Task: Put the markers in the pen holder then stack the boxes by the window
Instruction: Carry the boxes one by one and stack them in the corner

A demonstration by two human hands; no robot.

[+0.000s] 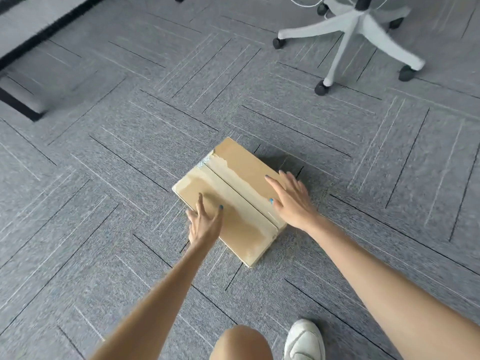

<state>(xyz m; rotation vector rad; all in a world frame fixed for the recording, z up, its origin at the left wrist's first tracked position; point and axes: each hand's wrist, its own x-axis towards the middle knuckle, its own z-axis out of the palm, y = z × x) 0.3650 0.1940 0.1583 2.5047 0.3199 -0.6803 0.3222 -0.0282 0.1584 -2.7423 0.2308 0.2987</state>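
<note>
A flat brown cardboard box lies on the grey carpet in the middle of the view, its two top flaps closed with a seam down the middle. My left hand is at the box's near left edge, fingers spread and straight over the left flap. My right hand is over the box's right edge, fingers spread and straight. Neither hand curls round the box. No markers or pen holder are in sight.
A white office chair base on black castors stands at the back right. A desk with a dark frame is at the far left. My knee and a white shoe are at the bottom.
</note>
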